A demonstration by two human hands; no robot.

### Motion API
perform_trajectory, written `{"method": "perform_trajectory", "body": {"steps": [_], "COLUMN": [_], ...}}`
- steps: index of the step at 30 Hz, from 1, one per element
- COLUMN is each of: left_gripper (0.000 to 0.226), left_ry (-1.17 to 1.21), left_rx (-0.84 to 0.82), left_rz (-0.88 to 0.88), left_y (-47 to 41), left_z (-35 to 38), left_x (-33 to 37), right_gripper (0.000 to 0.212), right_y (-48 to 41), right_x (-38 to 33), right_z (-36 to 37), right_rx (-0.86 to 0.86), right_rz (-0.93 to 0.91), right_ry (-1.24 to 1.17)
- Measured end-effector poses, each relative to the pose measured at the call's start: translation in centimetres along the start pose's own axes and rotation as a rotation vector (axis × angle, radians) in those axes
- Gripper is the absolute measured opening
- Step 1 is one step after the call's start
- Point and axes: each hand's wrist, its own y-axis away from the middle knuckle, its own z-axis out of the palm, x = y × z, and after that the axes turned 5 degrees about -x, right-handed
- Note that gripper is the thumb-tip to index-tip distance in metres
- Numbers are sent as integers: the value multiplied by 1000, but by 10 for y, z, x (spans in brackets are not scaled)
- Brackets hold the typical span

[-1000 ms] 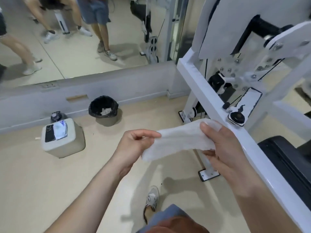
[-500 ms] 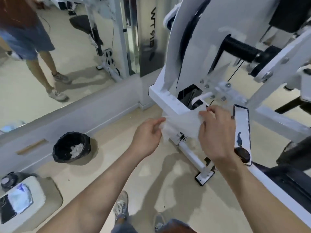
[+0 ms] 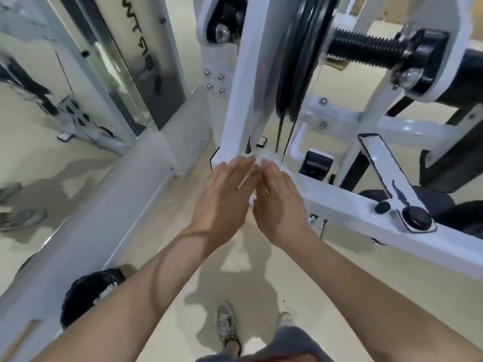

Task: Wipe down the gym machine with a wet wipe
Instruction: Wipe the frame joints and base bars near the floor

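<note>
Head view: the wet wipe (image 3: 269,160) is pressed onto a frame corner of the gym machine (image 3: 339,205) by the left grip (image 3: 222,202) and right grip (image 3: 279,205), both flat with fingers straight. Wiping appears under way; a firm stroke along the beam is called for next.

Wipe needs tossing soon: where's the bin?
Lower left of the head view, the black bin sits on the floor by the mirror wall's base, partly behind the left forearm.

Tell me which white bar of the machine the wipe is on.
The low horizontal beam running rightward: the wet wipe lies on its end at the foot of the upright post, ahead of the left hand and right hand. The rear crossbar is untouched.
</note>
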Motion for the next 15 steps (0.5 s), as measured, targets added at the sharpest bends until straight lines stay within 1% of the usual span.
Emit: {"method": "perform_trajectory", "body": {"steps": [2, 3, 5, 7, 8, 10, 12, 15], "left_gripper": [56, 55, 54, 51, 51, 57, 51, 50], "left_ry": [-79, -57, -29, -53, -71, -67, -42, -19], "left_rx": [-68, -83, -92, -74, -65, -78, -68, -48], "left_rz": [210, 268, 331, 337, 312, 205, 138, 145], "left_y": [-7, -10, -14, -15, -14, -13, -13, -16], "left_z": [17, 24, 32, 36, 38, 40, 40, 39], "left_x": [10, 17, 28, 25, 17, -4, -20, -4], "right_gripper": [66, 65, 64, 66, 67, 68, 68, 64], "right_y": [34, 50, 69, 65, 56, 30, 8, 19], "right_x": [30, 44, 61, 52, 40, 13, -3, 21], "right_z": [-4, -9, -15, -14, -11, -4, -4, -11], "right_rx": [38, 36, 29, 48, 59, 76, 86, 47], "right_rz": [73, 109, 157, 207, 213, 159, 82, 40], "right_ry": [-6, 17, 64, 24, 3, -15, -15, -39]}}
